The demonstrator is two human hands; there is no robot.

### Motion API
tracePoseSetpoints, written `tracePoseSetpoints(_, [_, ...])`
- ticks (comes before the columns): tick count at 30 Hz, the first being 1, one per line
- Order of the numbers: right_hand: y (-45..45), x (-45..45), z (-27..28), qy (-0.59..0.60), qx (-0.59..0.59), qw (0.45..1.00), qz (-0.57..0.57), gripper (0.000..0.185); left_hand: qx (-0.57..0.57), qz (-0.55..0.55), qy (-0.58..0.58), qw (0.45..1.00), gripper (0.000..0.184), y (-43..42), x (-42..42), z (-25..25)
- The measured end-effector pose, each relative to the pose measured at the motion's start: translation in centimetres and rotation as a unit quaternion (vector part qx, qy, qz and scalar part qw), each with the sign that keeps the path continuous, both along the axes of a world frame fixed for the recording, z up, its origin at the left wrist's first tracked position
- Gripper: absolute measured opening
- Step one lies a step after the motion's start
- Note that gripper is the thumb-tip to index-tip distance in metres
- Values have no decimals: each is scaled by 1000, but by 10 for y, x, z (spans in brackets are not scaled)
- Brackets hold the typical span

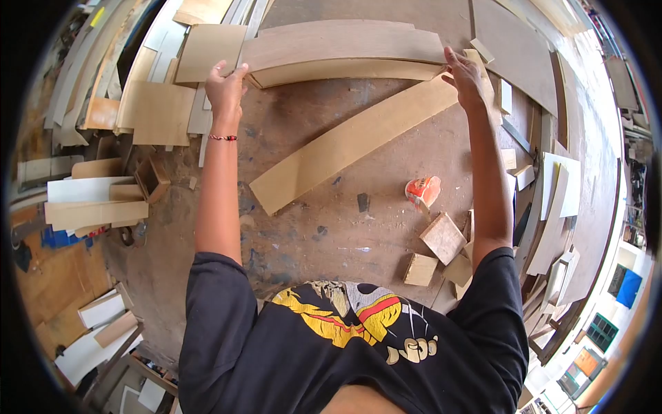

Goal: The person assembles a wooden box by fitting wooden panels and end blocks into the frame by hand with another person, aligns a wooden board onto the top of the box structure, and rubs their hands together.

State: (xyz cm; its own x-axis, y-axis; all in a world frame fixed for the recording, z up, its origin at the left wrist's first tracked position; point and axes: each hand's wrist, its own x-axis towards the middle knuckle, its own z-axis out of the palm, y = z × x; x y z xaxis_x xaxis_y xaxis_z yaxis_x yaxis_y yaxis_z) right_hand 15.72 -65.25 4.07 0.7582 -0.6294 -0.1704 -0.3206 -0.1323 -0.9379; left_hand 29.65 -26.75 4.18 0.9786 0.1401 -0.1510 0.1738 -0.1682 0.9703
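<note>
A long wooden board (345, 45) with a lighter strip (345, 70) along its near edge lies crosswise at the far side of the worktable. My left hand (226, 90) grips its left end, thumb at the near corner. At the other end, my right hand (466, 77) has its fingers round the right corner; part of the grip is hidden. A second long tan board (352, 141) lies diagonally on the table, its upper right end close under my right hand.
An orange-and-white cup (423, 190) and several wood blocks (443, 238) sit right of centre. Thin panels (163, 114) are stacked at the left, with a small wooden box (152, 178) below. More boards (548, 214) crowd the right side of the worktable (310, 234).
</note>
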Motion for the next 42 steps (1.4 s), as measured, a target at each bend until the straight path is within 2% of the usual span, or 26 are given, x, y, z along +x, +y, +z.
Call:
tracePoseSetpoints(2, [-4,0,-6,26,35,999,5,60,-2,9,2,1000,36,4,3,-3])
tracePoseSetpoints(4, [1,-3,-8,-1,152,988,34,73,-33,-54,70,995,41,9,6,-4])
tracePoseSetpoints(7, [7,3,-10,-37,167,985,9,68,-93,-69,111,987,40,12,7,-8])
tracePoseSetpoints(11, [0,12,-21,-42,193,980,-9,64,-101,-68,84,989,42,13,5,-12])
tracePoseSetpoints(13, [4,12,-22,-47,192,980,-3,55,-97,-59,81,990,41,15,7,-12])
tracePoseSetpoints(15, [-4,10,-36,-91,128,987,24,46,-76,-73,90,990,41,15,8,-10])
tracePoseSetpoints(16, [-30,19,-61,-27,119,992,32,45,-48,-72,78,993,43,14,5,-6])
tracePoseSetpoints(17, [-34,17,-66,-27,125,992,18,45,-22,-70,64,995,45,13,3,-3])
tracePoseSetpoints(19, [-30,17,-62,-8,19,999,34,33,32,-51,34,998,46,11,3,-5])
tracePoseSetpoints(20, [-28,16,-56,-7,22,999,28,33,29,-57,17,998,45,13,7,-6])
tracePoseSetpoints(22, [-21,16,-41,-85,-25,996,32,37,25,-76,7,997,39,12,9,-6])
tracePoseSetpoints(26, [-7,19,-29,-48,-37,998,3,29,34,-87,1,996,36,11,12,-7])
tracePoseSetpoints(32, [-1,14,-29,-106,-33,994,1,28,27,-88,7,996,33,12,14,-10])
tracePoseSetpoints(42, [6,10,-22,-83,-62,995,-14,26,73,-86,2,994,35,8,13,-3])
